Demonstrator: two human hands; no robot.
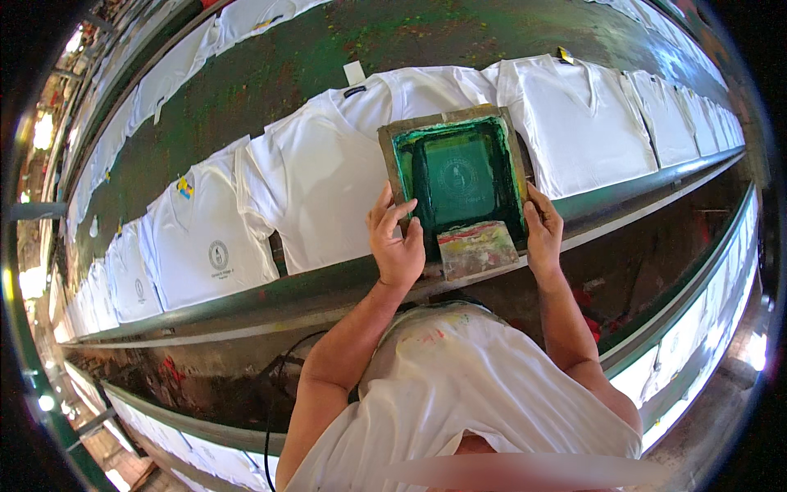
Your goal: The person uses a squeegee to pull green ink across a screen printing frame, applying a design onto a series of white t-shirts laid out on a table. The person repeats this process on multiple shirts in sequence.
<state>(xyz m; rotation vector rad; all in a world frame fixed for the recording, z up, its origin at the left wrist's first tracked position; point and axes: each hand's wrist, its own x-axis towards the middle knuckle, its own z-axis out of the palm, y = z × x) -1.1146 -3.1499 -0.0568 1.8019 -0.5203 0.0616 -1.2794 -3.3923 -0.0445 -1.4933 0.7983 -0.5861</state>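
Note:
A wooden-edged printing screen [396, 168] with green mesh lies over a white V-neck T-shirt [316, 176] on the long table. A round emblem shows faintly in its mesh. My left hand [397, 246] holds the screen's lower left edge, with the thumb and a finger over the frame. On the opposite side my right hand [543, 232] grips the lower right edge. Between the hands a flat, paint-stained squeegee [478, 250] rests in the screen's near end and overhangs its near side. The screen hides part of the shirt under it.
More white shirts [586, 123] lie side by side along the green table [303, 86]; one at left [197, 221] bears a dark round print. A ledge [328, 316] runs along the near edge. Other shirt-covered tables stand beyond and behind me. A dark cable [275, 385] hangs at my left.

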